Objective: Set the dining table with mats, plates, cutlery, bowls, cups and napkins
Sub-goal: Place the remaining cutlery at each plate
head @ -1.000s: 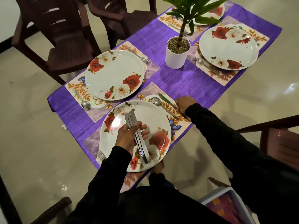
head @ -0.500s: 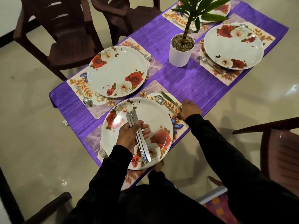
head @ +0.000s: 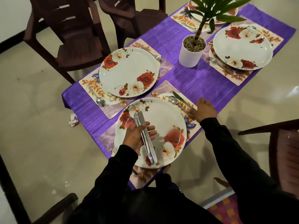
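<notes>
My left hand point(head: 137, 136) holds a bundle of table knives point(head: 146, 139) above the near floral plate point(head: 163, 117). A knife point(head: 180, 98) and a spoon point(head: 174, 101) lie on the floral mat point(head: 165, 89) to the right of that plate. My right hand point(head: 203, 109) hovers at the mat's right edge beside their handles, fingers loosely spread and holding nothing. A fork point(head: 114, 149) peeks out left of the near plate. Another plate point(head: 129, 71) with a spoon point(head: 97, 97) and fork point(head: 153, 54) sits beyond, and a third plate point(head: 242, 47) at far right.
A white pot with a green plant point(head: 191, 50) stands mid-table on the purple cloth point(head: 202, 81). Dark chairs point(head: 68, 34) stand at the far left, and another chair point(head: 283, 146) at my right. Crumpled paper point(head: 73, 122) lies on the floor by the table corner.
My right hand has let go of the knife on the mat and drawn back to the right. My left hand has kept the knife bundle over the plate.
</notes>
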